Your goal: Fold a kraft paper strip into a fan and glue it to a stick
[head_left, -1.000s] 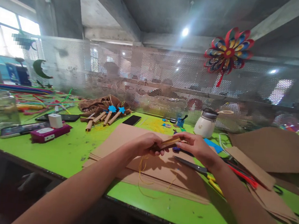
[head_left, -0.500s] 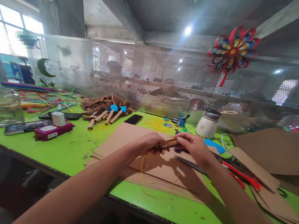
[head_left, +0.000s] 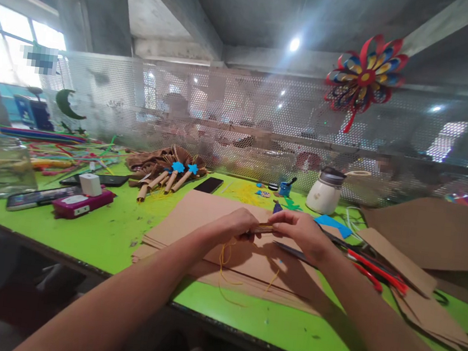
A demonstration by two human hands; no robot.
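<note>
Above a stack of brown paper sheets (head_left: 200, 211), my left hand (head_left: 240, 222) is closed around a small folded brown paper piece (head_left: 265, 228). The fingertips of my right hand (head_left: 295, 227) pinch the other end of that piece. A thin yellow string (head_left: 222, 264) hangs below my left hand and loops over the sheets. Scissors with red handles (head_left: 379, 268) lie to the right, their blades reaching under my right hand. Behind, on the left, several rolled paper pieces with blue flower shapes (head_left: 178, 167) lie together.
A purple power strip (head_left: 82, 203), phones (head_left: 210, 185) and a glass jar (head_left: 4, 166) stand or lie on the green table (head_left: 95, 244). At the back are a white jug (head_left: 323, 194) and a small blue pot (head_left: 285, 189). Brown paper (head_left: 434, 235) covers the right side.
My right hand has moved slightly left, closer to my left hand, so less of the folded paper piece shows between them. The camera view has shifted a little.
</note>
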